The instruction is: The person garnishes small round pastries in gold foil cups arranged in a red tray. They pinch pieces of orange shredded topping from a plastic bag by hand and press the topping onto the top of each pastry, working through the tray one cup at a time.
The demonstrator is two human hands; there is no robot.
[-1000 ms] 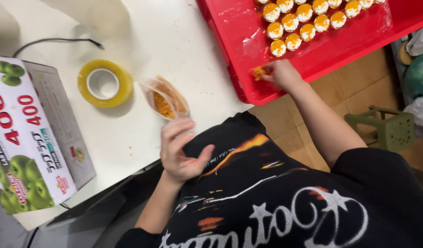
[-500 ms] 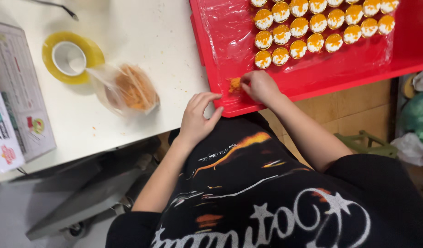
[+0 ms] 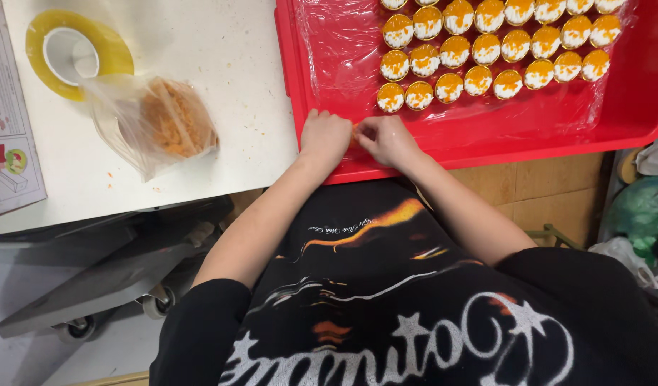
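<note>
We are pinching one small orange-topped piece [image 3: 355,134] between left hand [image 3: 325,138] and right hand [image 3: 388,139], shaping it; next it likely needs placing beside the filled cups [image 3: 486,44] in the red tray [image 3: 290,86].

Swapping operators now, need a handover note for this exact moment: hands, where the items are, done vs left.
Left hand and right hand meet at the near edge of the red tray, pinching one small orange piece between them.
Filled cups, white with orange topping, stand in rows on the tray's plastic film.
Clear bag of orange shreds lies on the white table, touching the tape roll.
Done: rows filled. Left: the piece in hand is not yet placed; the tray's near strip is bare.
</note>
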